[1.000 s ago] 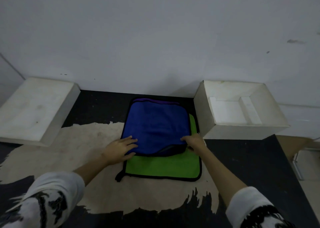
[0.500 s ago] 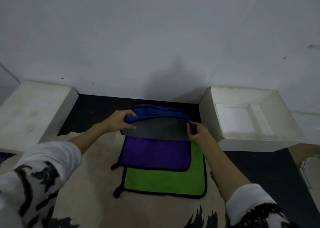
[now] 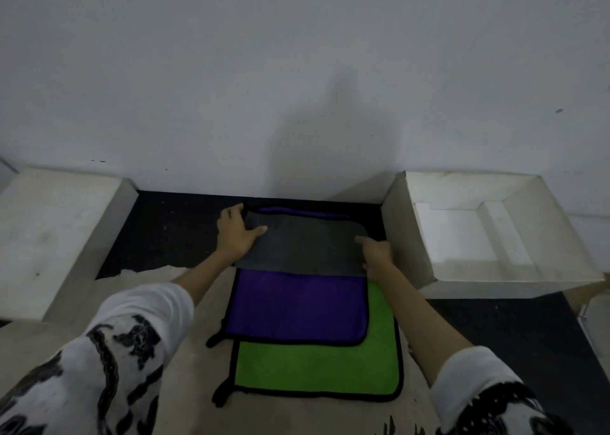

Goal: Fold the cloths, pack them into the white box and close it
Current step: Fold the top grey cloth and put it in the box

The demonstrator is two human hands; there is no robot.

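Both hands are out over the stack of cloths at the back of the dark counter (image 3: 185, 233), close to the wall (image 3: 297, 71). The top cloth (image 3: 303, 246) lies folded in half with its grey underside facing up, covering the far half of the pile. The left hand (image 3: 236, 233) rests flat on its left end, fingers straight and spread, thumb reaching in across the grey surface, holding nothing. The right hand (image 3: 376, 253) sits at the cloth's right edge with its fingers bent over the hem; whether it is pinching the fabric or only pressing it, I cannot tell. Beneath, the purple cloth (image 3: 297, 302) lies open and flat, a sliver of it peeking out at the far edge too, and under that the green cloth (image 3: 317, 365) sticks out towards the person, black-trimmed, a small loop at its near left corner. A beige sheet (image 3: 198, 385) lies under the pile. The white box (image 3: 495, 236) stands open just right of the cloths, its inside bare white. The white lid (image 3: 56, 236) lies well off to the left.
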